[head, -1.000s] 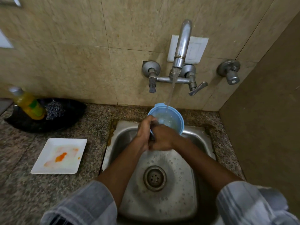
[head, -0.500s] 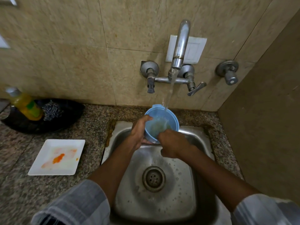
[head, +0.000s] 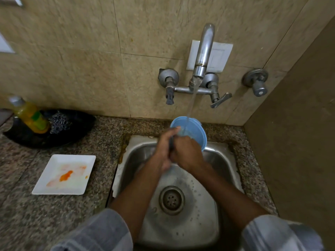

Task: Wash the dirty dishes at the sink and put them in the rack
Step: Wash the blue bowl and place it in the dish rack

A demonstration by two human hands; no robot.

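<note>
Both hands have closed back together, left hand (head: 164,148) and right hand (head: 187,153) clasping the round blue plastic bowl (head: 194,131).

Bare counter beside stained white plate (head: 65,174); faucet (head: 203,55) overhanging sink (head: 217,160).

Plate (head: 65,174) left of sink (head: 224,160) (on counter (head: 27,214))

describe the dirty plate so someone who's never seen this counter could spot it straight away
Start at the steel sink and look to its left on the speckled granite counter. The white square plate lies flat there, nearer the viewer than the black tray holding a yellow bottle. It is the only white dish, smeared with orange sauce.
</note>
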